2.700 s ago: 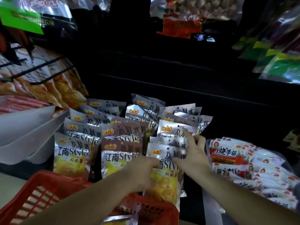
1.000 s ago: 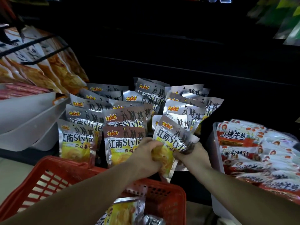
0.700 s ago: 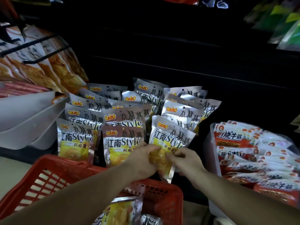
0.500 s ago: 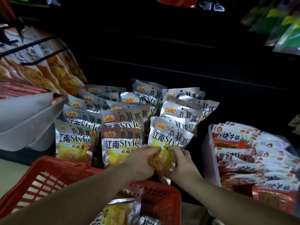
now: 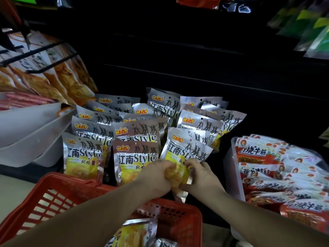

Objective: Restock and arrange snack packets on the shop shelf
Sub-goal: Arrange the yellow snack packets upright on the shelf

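Several silver and yellow snack packets stand in rows on the dark shelf (image 5: 204,72). The front packet of the right row (image 5: 185,150) leans to the right. My left hand (image 5: 156,175) grips its lower left part. My right hand (image 5: 201,175) grips its lower right edge. Both hands hide the packet's yellow bottom half. A red plastic basket (image 5: 58,196) sits below my arms, with more silver and yellow packets (image 5: 131,234) lying in it.
A clear bin (image 5: 231,168) of red and white packets stands at the right. White trays (image 5: 30,125) with orange packets (image 5: 58,81) hanging above them are at the left. Green bags (image 5: 313,32) hang at the top right.
Both hands have brought the packet down in front of the right row and slid lower on it. The packet stands more upright than a second ago.
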A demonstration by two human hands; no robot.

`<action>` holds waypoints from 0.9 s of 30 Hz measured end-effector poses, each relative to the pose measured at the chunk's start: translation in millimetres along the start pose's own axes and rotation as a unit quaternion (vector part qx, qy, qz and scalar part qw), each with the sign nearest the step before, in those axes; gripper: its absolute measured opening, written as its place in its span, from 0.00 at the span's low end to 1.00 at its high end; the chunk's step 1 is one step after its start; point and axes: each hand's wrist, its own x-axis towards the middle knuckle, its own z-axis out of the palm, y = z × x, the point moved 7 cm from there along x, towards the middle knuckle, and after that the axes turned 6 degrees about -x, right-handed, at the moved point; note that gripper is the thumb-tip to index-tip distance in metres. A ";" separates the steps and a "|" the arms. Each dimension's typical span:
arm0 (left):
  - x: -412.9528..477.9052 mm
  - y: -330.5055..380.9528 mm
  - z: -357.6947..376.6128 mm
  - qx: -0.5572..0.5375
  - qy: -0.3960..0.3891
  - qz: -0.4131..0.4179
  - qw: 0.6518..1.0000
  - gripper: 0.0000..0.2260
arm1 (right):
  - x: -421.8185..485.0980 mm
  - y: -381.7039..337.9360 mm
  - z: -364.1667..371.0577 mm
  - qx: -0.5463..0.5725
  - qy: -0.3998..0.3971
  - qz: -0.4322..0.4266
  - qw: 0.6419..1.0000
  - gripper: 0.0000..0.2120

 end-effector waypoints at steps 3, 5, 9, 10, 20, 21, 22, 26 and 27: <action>-2.7 -3.9 2.5 0.003 -0.004 -0.019 1.000 0.24 | -4.6 2.1 -2.8 -0.020 -0.016 -0.007 1.000 0.35; -4.9 -4.9 4.3 -0.005 -0.007 -0.028 1.000 0.24 | -6.7 1.2 -6.5 -0.033 -0.030 -0.018 0.999 0.36; -9.9 0.1 0.6 -0.030 -0.002 -0.031 0.999 0.21 | -11.7 -5.6 -24.2 -0.061 -0.040 -0.019 0.997 0.23; -11.3 2.8 -3.3 -0.038 0.004 -0.028 0.999 0.20 | -13.9 -9.2 -30.8 -0.069 -0.043 -0.016 0.997 0.19; -77.8 99.3 -42.9 -0.016 0.008 0.022 1.000 0.20 | -85.0 -62.1 -124.8 -0.248 -0.199 -0.063 0.946 0.20; -90.1 112.3 -44.6 -0.013 0.008 0.026 1.000 0.20 | -97.3 -62.7 -135.4 -0.245 -0.200 -0.062 0.947 0.21; -102.5 126.0 -45.5 -0.008 0.007 0.033 0.999 0.20 | -108.7 -60.1 -144.4 -0.236 -0.203 -0.056 0.949 0.22; -146.1 167.2 -47.1 -0.005 -0.012 0.045 0.999 0.21 | -139.3 -52.4 -175.5 -0.107 -0.153 -0.029 0.982 0.21; -152.9 170.8 -47.9 -0.001 -0.011 0.042 0.999 0.21 | -144.5 -52.2 -181.7 -0.073 -0.130 -0.023 0.989 0.22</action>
